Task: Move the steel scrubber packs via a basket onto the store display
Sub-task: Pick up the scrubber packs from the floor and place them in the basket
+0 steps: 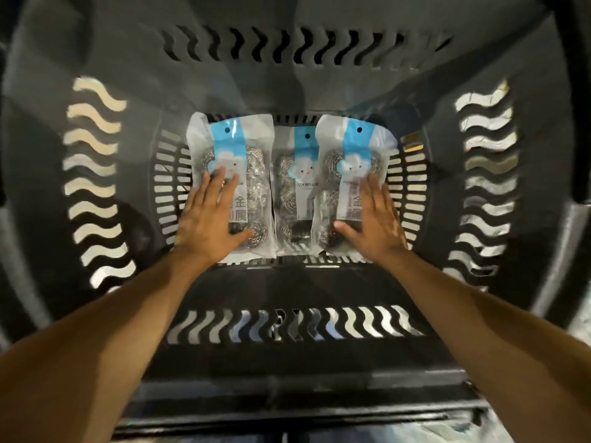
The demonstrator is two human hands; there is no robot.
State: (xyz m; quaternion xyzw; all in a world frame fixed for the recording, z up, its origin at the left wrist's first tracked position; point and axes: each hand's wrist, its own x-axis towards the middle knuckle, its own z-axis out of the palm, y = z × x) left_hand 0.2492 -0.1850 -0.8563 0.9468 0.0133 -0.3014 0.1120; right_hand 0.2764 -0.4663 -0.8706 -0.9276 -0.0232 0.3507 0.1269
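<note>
Left hand (208, 222) on left pack (232, 140), right hand (375, 220) on right pack (353, 139), fingers (219, 184) straight; probably pinch edges, lift from basket (224, 78).

On the left scrubber pack (254, 169) the label reads 金属 in large characters; the right scrubber pack (347, 148) shows the same. The middle scrubber pack (292, 199) bears small lettering, roughly "yunlei"; finer print is blurred.

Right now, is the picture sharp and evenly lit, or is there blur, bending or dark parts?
Head view: the wide lens bends the basket walls outward; the side slots are smeared, while the packs, left hand and right hand look fairly sharp; light comes through the slots, the near wall is dark.
</note>
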